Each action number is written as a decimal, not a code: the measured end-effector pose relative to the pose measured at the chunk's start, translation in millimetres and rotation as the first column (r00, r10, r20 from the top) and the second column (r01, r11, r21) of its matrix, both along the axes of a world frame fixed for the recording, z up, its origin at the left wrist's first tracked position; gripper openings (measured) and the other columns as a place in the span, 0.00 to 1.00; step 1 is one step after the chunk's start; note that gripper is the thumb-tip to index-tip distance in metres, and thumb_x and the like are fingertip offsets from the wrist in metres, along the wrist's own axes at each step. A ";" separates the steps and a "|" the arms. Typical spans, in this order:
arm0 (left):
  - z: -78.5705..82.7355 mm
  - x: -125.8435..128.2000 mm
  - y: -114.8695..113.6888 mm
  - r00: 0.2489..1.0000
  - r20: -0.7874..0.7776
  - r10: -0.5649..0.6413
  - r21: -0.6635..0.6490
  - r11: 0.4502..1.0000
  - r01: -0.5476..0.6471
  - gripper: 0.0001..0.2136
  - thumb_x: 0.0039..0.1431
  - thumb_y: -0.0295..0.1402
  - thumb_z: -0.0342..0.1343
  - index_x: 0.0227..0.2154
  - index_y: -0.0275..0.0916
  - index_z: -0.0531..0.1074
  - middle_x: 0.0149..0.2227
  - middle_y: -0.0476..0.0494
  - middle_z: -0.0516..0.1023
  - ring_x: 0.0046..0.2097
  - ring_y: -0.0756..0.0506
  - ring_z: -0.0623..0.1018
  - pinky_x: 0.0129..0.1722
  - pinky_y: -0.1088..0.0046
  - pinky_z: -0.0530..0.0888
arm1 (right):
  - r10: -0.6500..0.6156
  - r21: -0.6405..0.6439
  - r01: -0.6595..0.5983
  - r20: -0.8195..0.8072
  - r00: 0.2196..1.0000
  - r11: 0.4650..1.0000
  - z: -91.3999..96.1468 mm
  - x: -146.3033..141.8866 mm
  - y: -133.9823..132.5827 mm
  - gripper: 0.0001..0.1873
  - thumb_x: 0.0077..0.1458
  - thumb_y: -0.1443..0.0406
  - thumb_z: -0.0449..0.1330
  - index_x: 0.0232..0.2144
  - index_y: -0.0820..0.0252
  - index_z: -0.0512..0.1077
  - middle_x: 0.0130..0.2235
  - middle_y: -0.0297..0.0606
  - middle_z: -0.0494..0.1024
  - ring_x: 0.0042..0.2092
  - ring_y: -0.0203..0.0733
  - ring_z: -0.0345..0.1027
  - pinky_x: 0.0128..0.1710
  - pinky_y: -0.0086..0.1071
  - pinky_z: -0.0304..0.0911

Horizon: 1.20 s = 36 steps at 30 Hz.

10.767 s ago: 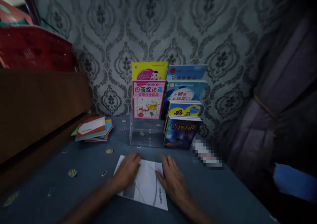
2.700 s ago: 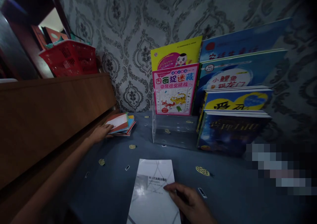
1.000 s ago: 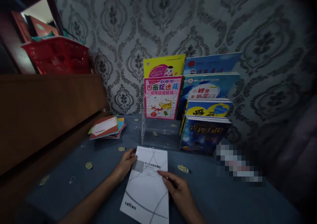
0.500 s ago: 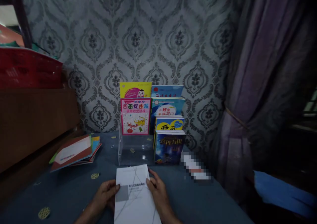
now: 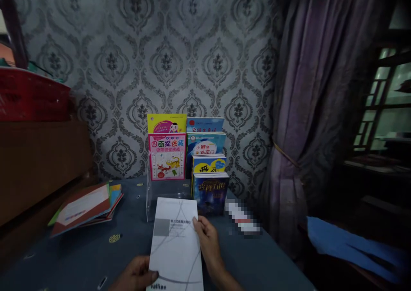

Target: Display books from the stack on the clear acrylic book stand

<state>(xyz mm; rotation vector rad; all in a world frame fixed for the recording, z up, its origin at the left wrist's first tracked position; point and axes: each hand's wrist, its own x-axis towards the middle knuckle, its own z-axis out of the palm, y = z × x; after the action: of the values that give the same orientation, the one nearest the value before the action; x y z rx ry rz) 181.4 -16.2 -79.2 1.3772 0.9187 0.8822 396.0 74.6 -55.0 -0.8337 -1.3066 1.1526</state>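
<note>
I hold a white booklet point(image 5: 175, 244) with grey curved lines, raised above the blue tablecloth point(image 5: 83, 256). My left hand point(image 5: 136, 276) grips its lower left edge, thumb on the cover. My right hand point(image 5: 207, 241) grips its right edge, fingers curled round it. Right beyond the booklet stands a clear acrylic rack point(image 5: 152, 196). Its left tiers hold a pink book point(image 5: 167, 156) and a yellow book point(image 5: 167, 123); the two front left tiers hold nothing. Its right tiers hold several books point(image 5: 210, 175), a dark blue one in front.
A loose stack of thin books point(image 5: 85, 205) lies on the cloth at the left. A wooden board point(image 5: 38, 162) with a red basket point(image 5: 30, 96) on top borders the left side. A purple curtain point(image 5: 305, 124) hangs at the right. Patterned wallpaper is behind.
The booklet has risen off the cloth and moved toward the rack. My left hand slid down from its upper left edge to its lower left edge. The view swung right.
</note>
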 end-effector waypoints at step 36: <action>208.1 -45.1 134.0 0.723 0.041 0.689 0.874 0.326 -0.360 0.12 0.60 0.34 0.50 0.40 0.35 0.75 0.35 0.46 0.77 0.37 0.46 0.73 0.37 0.73 0.73 | -0.067 0.677 -0.103 0.221 0.973 0.728 188.1 -28.0 111.9 0.08 0.58 0.60 0.53 0.33 0.56 0.68 0.31 0.34 0.71 0.36 0.42 0.66 0.40 0.37 0.69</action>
<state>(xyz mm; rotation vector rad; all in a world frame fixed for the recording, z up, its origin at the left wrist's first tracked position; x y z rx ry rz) 136.4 117.8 128.9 2.1706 1.3558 1.8392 368.0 186.5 133.1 -0.3949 -1.7795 0.4947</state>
